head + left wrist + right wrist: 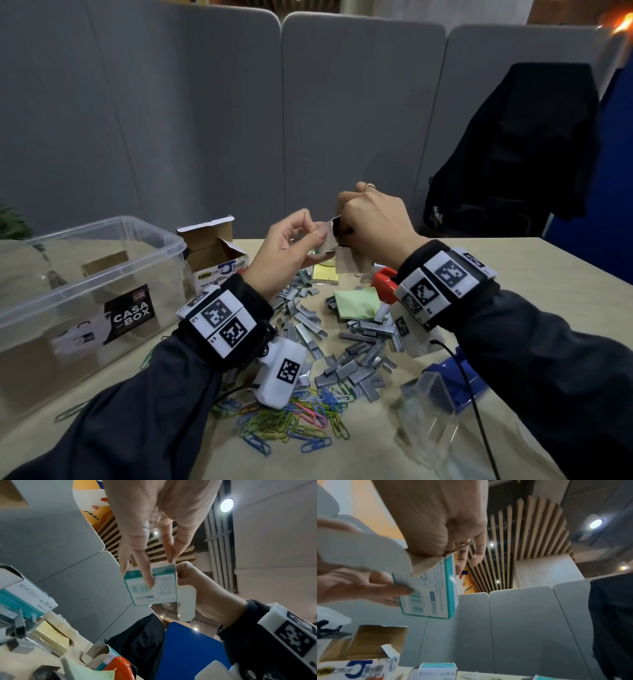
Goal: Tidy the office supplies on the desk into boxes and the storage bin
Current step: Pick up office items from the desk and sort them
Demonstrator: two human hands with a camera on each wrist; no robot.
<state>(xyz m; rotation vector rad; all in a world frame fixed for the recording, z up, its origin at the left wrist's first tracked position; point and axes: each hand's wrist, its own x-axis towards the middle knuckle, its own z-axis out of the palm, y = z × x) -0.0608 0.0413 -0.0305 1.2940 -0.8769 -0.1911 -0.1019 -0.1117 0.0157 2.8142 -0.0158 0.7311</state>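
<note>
Gripping staple box (150, 586), both hands

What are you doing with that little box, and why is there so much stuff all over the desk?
A person is holding a small teal-and-white staples box up over the desk with both hands. The left hand pinches its open flap, and the right hand grips the box from above. Below lie loose piles of staples and coloured paper clips, not yet packed away. The clear storage bin waits on the left.
</note>
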